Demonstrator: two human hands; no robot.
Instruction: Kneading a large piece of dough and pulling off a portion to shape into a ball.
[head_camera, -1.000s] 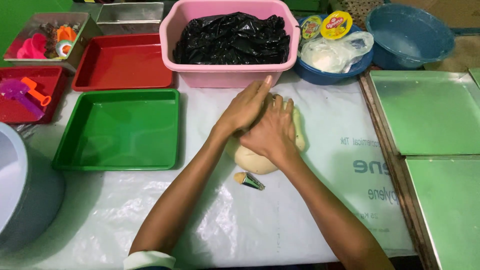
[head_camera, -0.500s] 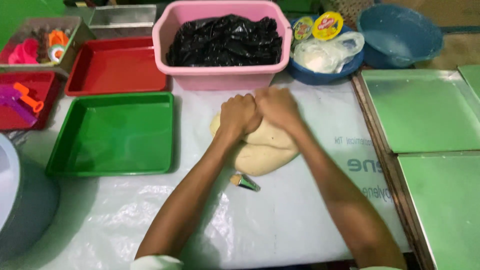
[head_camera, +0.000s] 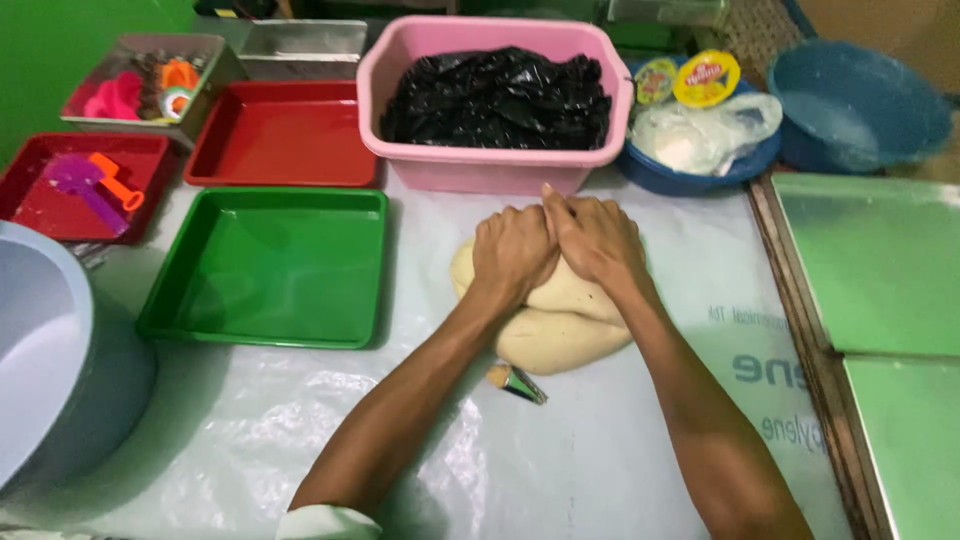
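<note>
1. Table (head_camera: 600, 470): covered in a clear plastic sheet. The work sits mid-table, just in front of the pink tub (head_camera: 495, 165) lined with black plastic.
2. Surroundings: grey bowl (head_camera: 50, 360) at the near left edge, green tray (head_camera: 270, 270) left of the work, red tray (head_camera: 285, 140) behind it, metal sheet pans (head_camera: 880, 270) on the right, blue basin (head_camera: 860, 95) far right. None are touched.
3. Dough (head_camera: 560, 335): pale lump lying on the sheet, near the green tray but apart from it. A second ago it was stretched away from the person with flat hands on top. Now it is gathered back into a thicker mound nearer the body.
4. My read: that is a fold-back between pushes, so kneading is mid-cycle and the mass is not yet smooth or round.
5. Axis: the long axis runs roughly from the far left to the near right. The thick rounded end points toward the person, the far end is hidden under the hands.
6. Left hand (head_camera: 512, 252): was flat, now curled into a loose fist with the knuckles pressing into the far top of the dough.
7. Right hand (head_camera: 592, 240): right beside the left and touching it, fingers (head_camera: 560, 215) bent down over the far edge, gripping dough.
8. Small foil-wrapped piece (head_camera: 517, 382): on the sheet just beside the near edge of the dough, same spot as before.
</note>
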